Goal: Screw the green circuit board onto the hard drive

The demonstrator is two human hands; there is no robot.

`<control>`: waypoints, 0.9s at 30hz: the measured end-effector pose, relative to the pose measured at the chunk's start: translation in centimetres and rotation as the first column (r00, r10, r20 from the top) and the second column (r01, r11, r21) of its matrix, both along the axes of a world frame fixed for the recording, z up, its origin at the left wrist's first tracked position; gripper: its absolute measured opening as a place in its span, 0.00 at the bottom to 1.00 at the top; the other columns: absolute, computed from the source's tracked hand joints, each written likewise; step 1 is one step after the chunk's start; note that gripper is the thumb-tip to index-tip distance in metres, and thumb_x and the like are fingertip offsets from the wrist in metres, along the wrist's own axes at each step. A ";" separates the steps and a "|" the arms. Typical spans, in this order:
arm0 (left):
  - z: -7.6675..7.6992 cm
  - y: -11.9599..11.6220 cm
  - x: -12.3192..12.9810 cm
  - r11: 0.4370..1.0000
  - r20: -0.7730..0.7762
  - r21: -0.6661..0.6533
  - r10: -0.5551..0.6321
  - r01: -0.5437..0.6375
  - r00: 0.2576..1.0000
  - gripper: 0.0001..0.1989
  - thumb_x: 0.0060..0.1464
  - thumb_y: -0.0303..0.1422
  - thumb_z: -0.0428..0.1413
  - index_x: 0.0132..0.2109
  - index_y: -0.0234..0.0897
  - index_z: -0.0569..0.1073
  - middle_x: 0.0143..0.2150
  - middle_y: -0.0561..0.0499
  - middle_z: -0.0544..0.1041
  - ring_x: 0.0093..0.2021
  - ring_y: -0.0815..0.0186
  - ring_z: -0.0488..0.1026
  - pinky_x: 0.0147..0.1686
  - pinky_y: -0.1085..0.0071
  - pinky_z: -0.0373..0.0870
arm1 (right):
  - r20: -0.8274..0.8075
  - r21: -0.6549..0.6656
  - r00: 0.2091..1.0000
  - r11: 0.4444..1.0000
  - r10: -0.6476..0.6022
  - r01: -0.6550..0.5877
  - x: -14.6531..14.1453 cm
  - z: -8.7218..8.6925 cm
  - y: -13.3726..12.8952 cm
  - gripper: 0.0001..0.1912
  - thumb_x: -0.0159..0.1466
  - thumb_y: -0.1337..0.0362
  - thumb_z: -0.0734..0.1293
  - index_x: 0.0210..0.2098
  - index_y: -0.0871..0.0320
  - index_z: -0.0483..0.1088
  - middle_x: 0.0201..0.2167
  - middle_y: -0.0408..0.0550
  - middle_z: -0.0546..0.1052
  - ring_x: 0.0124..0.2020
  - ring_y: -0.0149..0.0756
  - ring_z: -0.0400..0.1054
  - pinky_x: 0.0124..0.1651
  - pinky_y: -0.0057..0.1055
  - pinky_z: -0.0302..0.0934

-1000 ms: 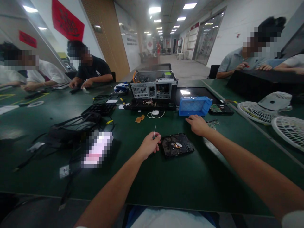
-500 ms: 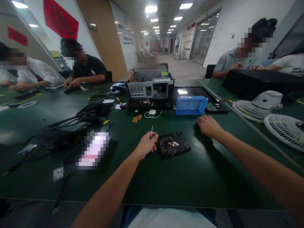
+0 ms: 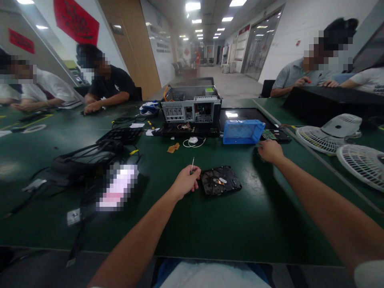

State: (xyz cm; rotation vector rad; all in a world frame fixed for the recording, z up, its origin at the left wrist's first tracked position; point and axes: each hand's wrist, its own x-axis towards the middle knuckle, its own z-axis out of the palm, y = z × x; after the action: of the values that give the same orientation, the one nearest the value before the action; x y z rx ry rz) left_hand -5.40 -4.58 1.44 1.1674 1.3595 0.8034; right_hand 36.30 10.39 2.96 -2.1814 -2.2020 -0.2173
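My left hand (image 3: 187, 179) is closed around a small screwdriver (image 3: 193, 164), its thin shaft pointing up past the fingers. Right beside that hand lies a dark hard drive (image 3: 220, 182), flat on the green table (image 3: 234, 232), with a small metal and copper-coloured part near its middle. Farther right, my right hand (image 3: 271, 150) is low over the table with curled fingers, close to the front right corner of the blue plastic tray (image 3: 240, 138). What is in its fingers, if anything, I cannot make out.
An opened computer case (image 3: 190, 110) stands behind. A second hard drive with a green board (image 3: 274, 135) lies beside the tray. White fan parts (image 3: 363, 160) are at right. A lit phone (image 3: 118, 188), a black bag (image 3: 87, 160) and cables lie left. Co-workers sit around the table.
My right hand has moved a little right and away from me, nearer the tray's corner. My left hand with the screwdriver stays beside the hard drive.
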 end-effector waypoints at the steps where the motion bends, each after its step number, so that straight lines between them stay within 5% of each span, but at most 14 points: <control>1: 0.0 0.0 0.0 1.000 0.001 -0.002 -0.001 0.001 1.000 0.13 0.69 0.39 0.53 0.54 0.37 0.70 0.39 0.49 0.75 0.22 0.74 0.71 0.16 0.79 0.62 | 0.006 0.012 1.000 1.000 -0.005 0.005 -0.2 -0.3 0.1 0.25 0.67 0.60 0.57 0.58 0.61 0.74 0.58 0.65 0.73 0.55 0.57 0.69 0.52 0.47 0.64; 8: 0.2 -0.1 0.0 1.000 0.006 0.000 -0.018 0.018 1.000 0.13 0.69 0.39 0.53 0.55 0.37 0.70 0.40 0.48 0.75 0.22 0.74 0.72 0.17 0.79 0.63 | 0.048 0.059 0.998 0.997 0.046 -0.049 -0.5 -1.5 0.8 0.25 0.65 0.63 0.59 0.58 0.60 0.74 0.58 0.63 0.74 0.55 0.57 0.67 0.54 0.50 0.62; 19: -0.6 0.3 -0.1 1.000 0.019 0.002 -0.009 0.009 1.000 0.13 0.69 0.39 0.53 0.54 0.37 0.70 0.40 0.49 0.75 0.22 0.74 0.72 0.16 0.79 0.63 | 0.072 0.017 0.995 0.998 0.067 -0.068 0.8 -0.8 0.7 0.19 0.59 0.68 0.64 0.47 0.59 0.79 0.50 0.59 0.80 0.53 0.52 0.69 0.52 0.43 0.61; 24: -0.8 0.3 -0.3 0.999 0.021 0.005 -0.031 0.031 0.999 0.14 0.68 0.39 0.54 0.55 0.38 0.70 0.41 0.48 0.75 0.24 0.72 0.73 0.17 0.78 0.64 | -0.143 0.069 0.988 0.996 -0.050 0.061 3.1 -0.1 0.4 0.18 0.65 0.67 0.62 0.49 0.59 0.80 0.51 0.58 0.80 0.52 0.48 0.71 0.54 0.39 0.60; 27: -0.8 0.3 -0.4 0.999 0.016 -0.003 -0.038 0.038 0.999 0.14 0.68 0.39 0.54 0.56 0.38 0.70 0.41 0.47 0.76 0.25 0.71 0.74 0.18 0.78 0.65 | -0.187 0.060 0.977 0.991 -0.103 0.116 4.8 0.0 0.2 0.22 0.69 0.56 0.62 0.54 0.64 0.77 0.54 0.63 0.78 0.53 0.51 0.72 0.54 0.41 0.62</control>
State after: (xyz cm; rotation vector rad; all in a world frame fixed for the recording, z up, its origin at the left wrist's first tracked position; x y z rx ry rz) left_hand -5.82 -4.29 0.62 1.1786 1.3213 0.7822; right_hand 41.14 10.61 2.96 -2.1898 -1.9513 -0.0903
